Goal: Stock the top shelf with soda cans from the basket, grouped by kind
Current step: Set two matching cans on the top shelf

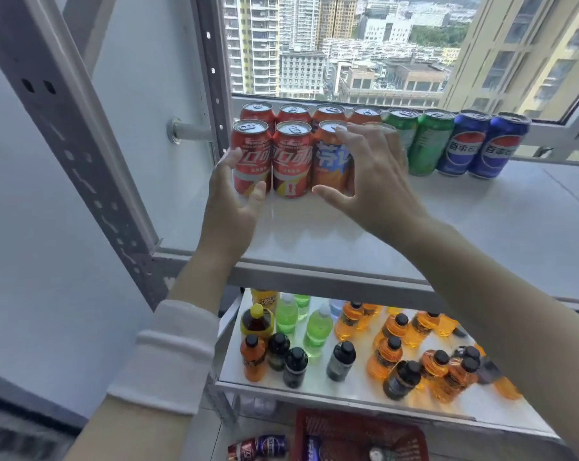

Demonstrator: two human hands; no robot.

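Observation:
On the white top shelf [348, 241] cans stand in two rows by the window. Red cola cans [291, 161] are at the left, orange soda cans [329, 161] beside them, then green cans [428, 144] and blue cola cans [494, 148] to the right. My left hand [231, 201] is spread against the leftmost front red can [251, 158]. My right hand [371, 174] is spread over the front orange cans, fingers straight, thumb low near the shelf. The red basket [358, 434] sits on the floor below with a few cans in it.
A lower shelf [331, 384] carries many orange, green and dark bottles. Loose cans [258, 447] lie on the floor left of the basket. A grey perforated upright [82, 154] frames the rack's left side. The window frame [547, 128] runs behind the cans.

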